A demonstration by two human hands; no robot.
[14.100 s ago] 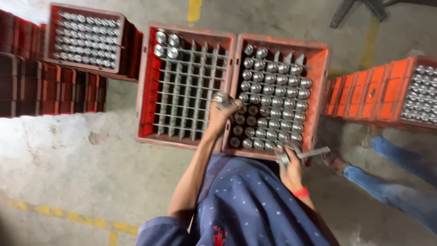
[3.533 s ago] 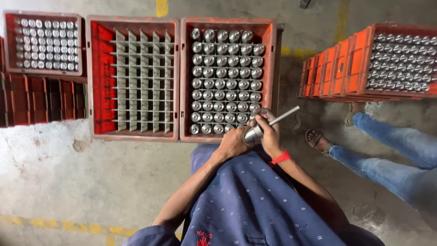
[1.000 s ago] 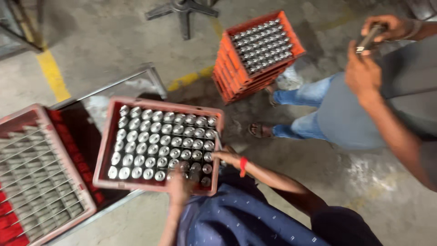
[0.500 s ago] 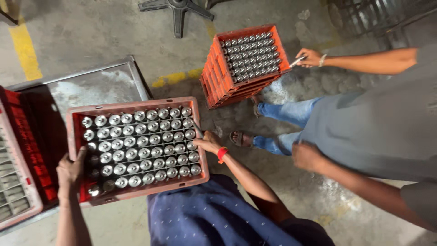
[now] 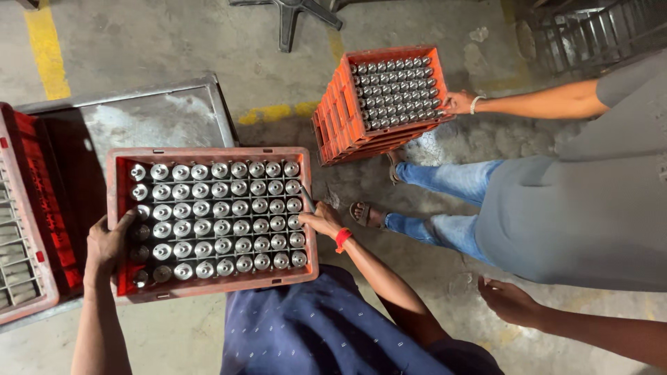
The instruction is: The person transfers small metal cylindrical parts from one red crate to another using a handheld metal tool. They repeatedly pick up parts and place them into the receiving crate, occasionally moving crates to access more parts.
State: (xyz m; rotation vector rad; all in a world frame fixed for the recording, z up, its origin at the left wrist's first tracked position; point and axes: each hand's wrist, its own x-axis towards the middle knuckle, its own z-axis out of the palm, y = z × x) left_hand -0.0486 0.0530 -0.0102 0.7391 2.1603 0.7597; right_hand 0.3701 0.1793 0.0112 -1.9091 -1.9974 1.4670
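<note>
The grey floor (image 5: 174,42) spreads under everything, with a metal table (image 5: 160,111) at my upper left. A co-worker (image 5: 577,208) in a grey top and jeans stands to my right, one hand (image 5: 460,102) on a second red crate (image 5: 375,104) of metal cylinders. In front of me is my crate (image 5: 212,285), red and filled with rows of shiny cylinders (image 5: 222,212), held level just over my lap. Both my forearms reach forward, elbows bent. My left hand (image 5: 108,243) is curled around the left wall, thumb inside. My right hand (image 5: 321,221), red band at the wrist, is closed on the right rim, with a thin dark rod (image 5: 306,199) sticking up from it.
</note>
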